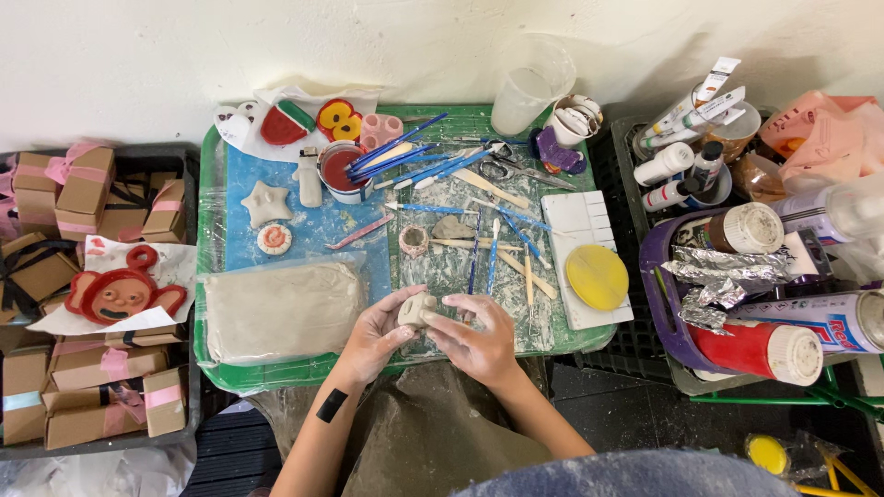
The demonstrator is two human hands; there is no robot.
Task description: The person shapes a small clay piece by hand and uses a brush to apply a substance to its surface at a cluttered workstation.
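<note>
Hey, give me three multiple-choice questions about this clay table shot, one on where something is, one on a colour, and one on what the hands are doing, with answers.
1. Where does the big clay slab lie?
A. left part of the green tray
B. in the black crate
C. on the white palette

2. What colour is the round disc on the white palette?
A. red
B. yellow
C. blue

3. What are the two hands doing?
A. resting empty
B. holding scissors
C. gripping a small clay lump

Answers: 1 A, the slab sits at the tray's left. 2 B, the disc is plainly yellow. 3 C, left hand and right hand both close on it.
</note>
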